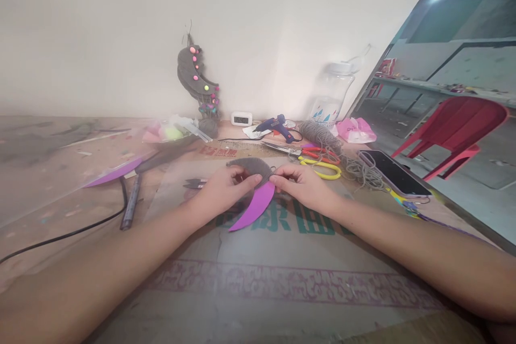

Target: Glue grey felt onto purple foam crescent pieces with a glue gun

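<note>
Between my hands is a purple crescent-shaped piece (256, 207), its upper part wrapped in grey yarn (253, 165). My left hand (226, 188) pinches the wrapped part, thumb in front. With thumb and fingertips together, my right hand (298, 183) grips the grey yarn at the edge of the wrapping. The crescent's bare purple tip points down and left over the printed cardboard. Behind my right hand, a loose heap of grey yarn (363, 171) lies beside a larger yarn bundle (320, 137). Dark scissor-like blades (195, 184) show partly behind my left hand.
Yellow-handled scissors (322, 167), a blue glue gun (278, 128) and a phone (395, 173) lie behind and to the right. A marker (131, 204) and black cable (80, 230) are at left. A decorated grey crescent (197, 72) hangs on the wall; a bottle (332, 94) stands right.
</note>
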`<control>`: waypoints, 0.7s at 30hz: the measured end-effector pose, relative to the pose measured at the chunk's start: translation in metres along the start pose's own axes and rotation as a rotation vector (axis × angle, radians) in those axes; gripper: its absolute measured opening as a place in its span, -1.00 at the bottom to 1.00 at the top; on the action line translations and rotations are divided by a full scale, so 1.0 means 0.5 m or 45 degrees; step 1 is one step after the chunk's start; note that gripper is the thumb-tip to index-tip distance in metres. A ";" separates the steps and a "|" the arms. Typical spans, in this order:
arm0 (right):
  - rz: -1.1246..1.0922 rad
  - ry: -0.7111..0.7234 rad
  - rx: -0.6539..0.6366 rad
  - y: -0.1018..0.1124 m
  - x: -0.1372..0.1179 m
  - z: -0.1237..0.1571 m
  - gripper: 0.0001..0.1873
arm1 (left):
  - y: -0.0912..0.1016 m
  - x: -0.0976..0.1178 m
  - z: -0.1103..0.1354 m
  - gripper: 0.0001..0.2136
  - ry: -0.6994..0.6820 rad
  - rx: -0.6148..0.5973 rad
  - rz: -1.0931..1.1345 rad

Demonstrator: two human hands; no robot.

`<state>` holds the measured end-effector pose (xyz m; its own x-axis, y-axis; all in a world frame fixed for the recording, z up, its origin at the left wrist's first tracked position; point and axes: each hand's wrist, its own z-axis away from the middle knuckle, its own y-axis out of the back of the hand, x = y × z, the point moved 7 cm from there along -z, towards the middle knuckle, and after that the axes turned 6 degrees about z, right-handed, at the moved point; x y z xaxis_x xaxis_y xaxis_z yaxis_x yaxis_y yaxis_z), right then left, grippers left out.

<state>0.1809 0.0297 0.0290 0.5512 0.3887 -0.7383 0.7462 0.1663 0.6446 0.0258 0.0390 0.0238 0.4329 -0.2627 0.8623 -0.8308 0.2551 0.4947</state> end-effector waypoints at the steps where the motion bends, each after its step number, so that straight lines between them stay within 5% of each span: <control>1: 0.007 0.008 0.005 0.001 -0.001 0.001 -0.64 | 0.002 -0.002 0.000 -0.58 0.029 0.021 0.010; 5: -0.042 -0.016 0.112 0.017 0.001 0.002 -0.54 | 0.012 0.000 0.003 -0.60 0.038 0.109 0.024; 13: -0.136 -0.002 0.336 0.039 -0.010 0.006 -0.89 | 0.014 -0.004 0.001 -0.60 0.005 0.137 -0.016; 21: -0.013 0.022 0.394 0.046 -0.006 0.010 -0.80 | 0.016 -0.003 0.000 -0.60 -0.007 0.140 -0.080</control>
<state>0.1984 0.0277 0.0450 0.5384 0.4043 -0.7394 0.8315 -0.1125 0.5440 0.0184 0.0412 0.0265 0.4837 -0.2804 0.8291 -0.8354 0.1346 0.5328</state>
